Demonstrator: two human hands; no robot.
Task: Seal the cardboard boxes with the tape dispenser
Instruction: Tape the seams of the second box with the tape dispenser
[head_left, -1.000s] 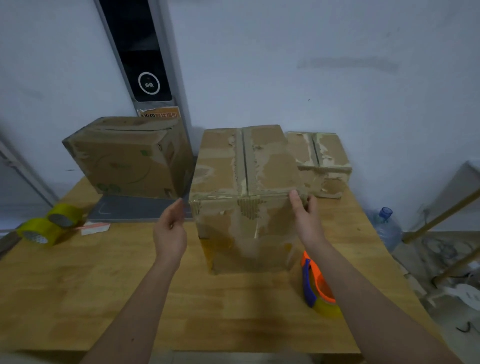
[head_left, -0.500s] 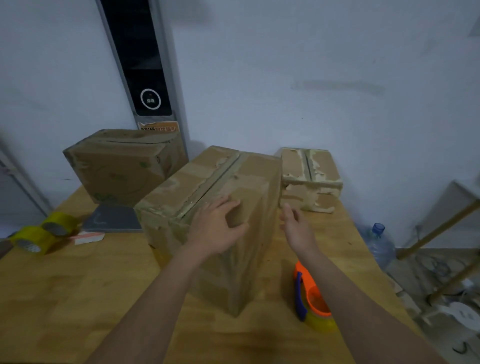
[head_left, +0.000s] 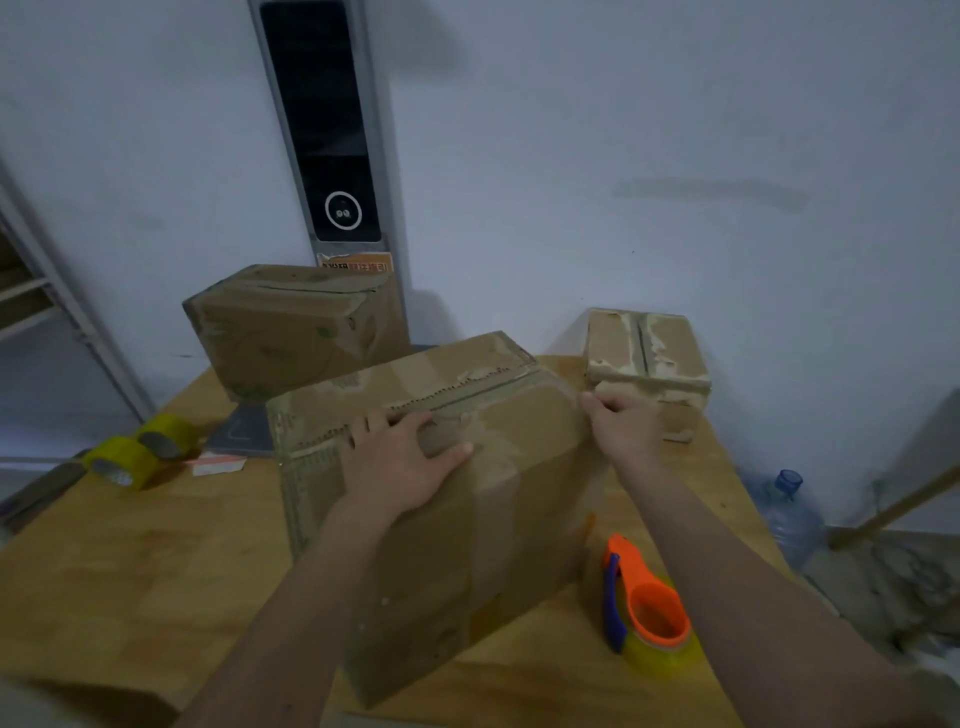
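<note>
A large worn cardboard box (head_left: 467, 519) stands in the middle of the wooden table (head_left: 130, 571), turned at an angle with its top seam running from left to far right. My left hand (head_left: 400, 462) lies flat on the top, fingers spread just below the seam. My right hand (head_left: 623, 426) grips the box's far right top corner with curled fingers. The tape dispenser (head_left: 649, 608), orange with a blue handle and a yellow roll, sits on the table right of the box, under my right forearm. Neither hand touches it.
A second box (head_left: 296, 332) stands at the back left on a grey flat slab (head_left: 241, 431). A smaller box (head_left: 649, 364) sits at the back right against the wall. Two yellow tape rolls (head_left: 135, 452) lie at the left edge. A water bottle (head_left: 789, 509) stands on the floor to the right.
The large box has been turned so a corner faces me. My left hand moved from beside it onto its top; my right hand shifted to the far right corner.
</note>
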